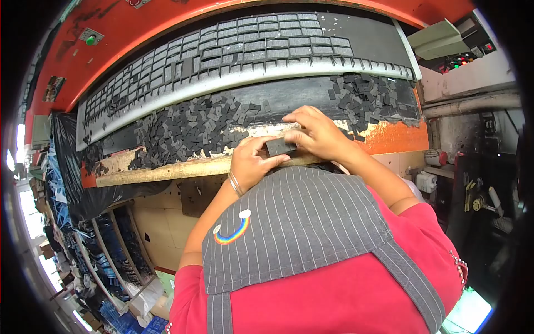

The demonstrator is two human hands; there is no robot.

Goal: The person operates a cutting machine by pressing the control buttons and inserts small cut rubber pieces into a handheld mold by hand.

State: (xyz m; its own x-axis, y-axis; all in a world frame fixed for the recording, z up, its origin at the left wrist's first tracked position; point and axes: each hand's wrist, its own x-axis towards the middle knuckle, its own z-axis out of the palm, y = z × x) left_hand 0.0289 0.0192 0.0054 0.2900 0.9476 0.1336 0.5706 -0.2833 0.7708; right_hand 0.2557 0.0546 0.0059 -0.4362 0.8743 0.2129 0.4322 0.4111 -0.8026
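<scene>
In the head view, a dark grey, rectangular block is sitting at the near edge of the orange-and-black counter; if the left hand were loosening, it could be dropping among the loose, flat, black rectangular pieces. The left hand is curling partly closed, pinching the block between thumb and fingers; the right hand is bending loosely beside its right end, contact being unclear.

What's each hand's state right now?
Left hand: closed, holding a dark block.
Right hand: partly open, close against the dark block's far end; whether it grips too cannot be told.
</scene>
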